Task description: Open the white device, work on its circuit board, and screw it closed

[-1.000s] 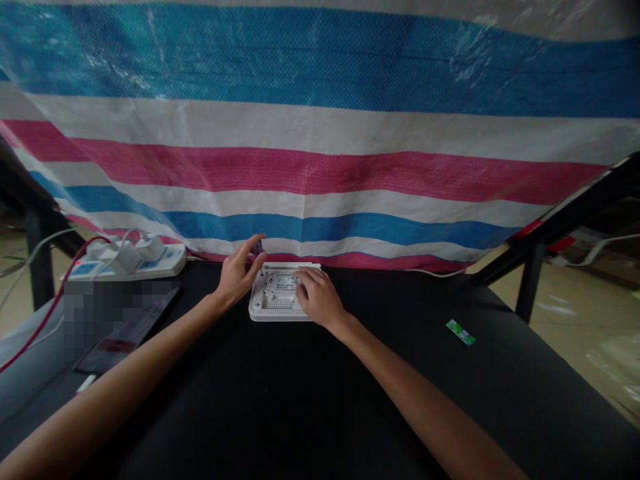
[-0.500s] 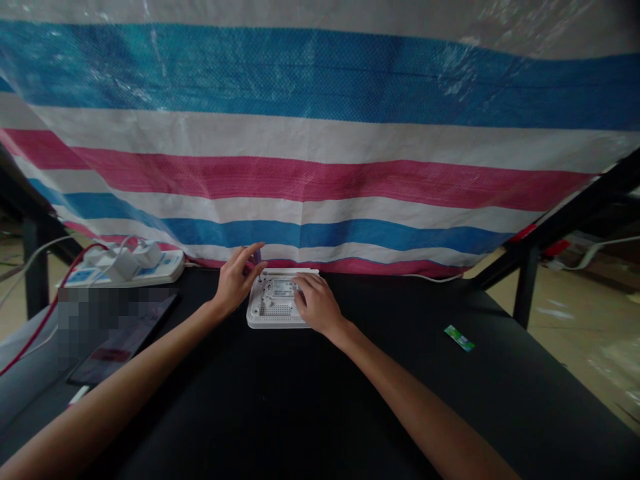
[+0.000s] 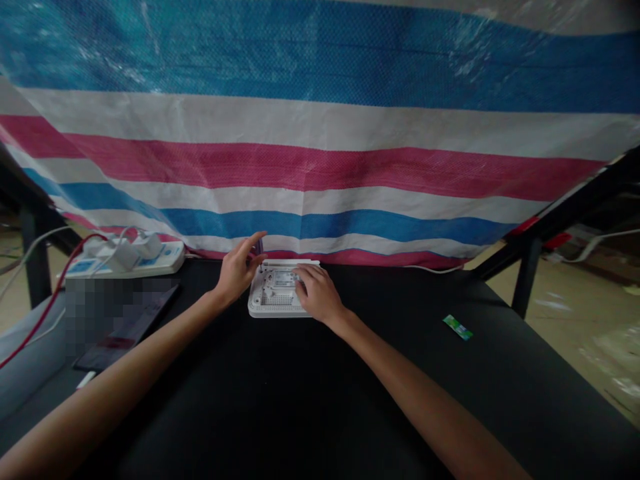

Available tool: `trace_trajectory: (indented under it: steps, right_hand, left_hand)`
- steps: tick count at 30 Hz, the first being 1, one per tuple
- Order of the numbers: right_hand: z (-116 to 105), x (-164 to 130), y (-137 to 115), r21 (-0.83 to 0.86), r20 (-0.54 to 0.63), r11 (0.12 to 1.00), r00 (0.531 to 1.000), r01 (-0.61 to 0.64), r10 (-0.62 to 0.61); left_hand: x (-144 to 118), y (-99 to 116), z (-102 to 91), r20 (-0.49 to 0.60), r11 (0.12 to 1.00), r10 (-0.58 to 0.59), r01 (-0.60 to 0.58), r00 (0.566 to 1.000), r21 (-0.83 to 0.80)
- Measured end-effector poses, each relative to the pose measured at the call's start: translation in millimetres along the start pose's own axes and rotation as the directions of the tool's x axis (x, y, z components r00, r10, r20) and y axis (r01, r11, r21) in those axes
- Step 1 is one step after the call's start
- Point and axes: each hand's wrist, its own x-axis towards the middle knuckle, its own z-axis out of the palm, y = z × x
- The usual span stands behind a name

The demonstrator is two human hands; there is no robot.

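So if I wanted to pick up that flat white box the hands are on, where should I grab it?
Probably by its two short side edges, coming from above. The white router lies flat, underside up, on the black table. The right hand rests on its right part and the left hand sits at its far-left corner, so the near edge is free.

Both bare forearms reached forward from the lower corners, converging toward centre. Left hand point(image 3: 239, 270) was raised on its wrist, fingers together and extended up and forward, thumb pointing toward the right hand, palm turned inward; whether it gripped anything could not be told. Right hand point(image 3: 316, 293) lay palm down, knuckles up, fingers curled and pressed down at the tips. The hands sat near each other, not touching.
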Motion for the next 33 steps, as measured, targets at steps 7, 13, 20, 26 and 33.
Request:
trace_trajectory:
  steps: [7, 13, 20, 26, 33]
  right_hand:
    - [1, 0, 1, -0.003, 0.001, 1.0, 1.0, 0.003, -0.003]
    - [-1, 0, -1, 0.01, -0.004, 1.0, 1.0, 0.009, -0.009]
    - [0, 0, 0, -0.013, -0.005, 1.0, 1.0, 0.001, -0.001]
    - [0, -1, 0, -0.011, 0.007, 1.0, 1.0, -0.007, 0.007]
    - [0, -1, 0, -0.025, 0.014, 1.0, 1.0, -0.007, 0.007]
  left_hand:
    - [2, 3, -2.8, 0.017, 1.0, -0.003, 0.003, 1.0, 0.008]
    - [4, 5, -5.3, 0.075, 0.996, 0.034, -0.028, 0.997, -0.08]
    - [2, 2, -1.5, 0.015, 1.0, 0.013, -0.013, 1.0, 0.005]
    - [5, 3, -6.6, 0.017, 1.0, 0.026, -0.026, 1.0, 0.015]
    - [6, 4, -10.5, 0.105, 0.995, 0.043, -0.034, 0.994, -0.089]
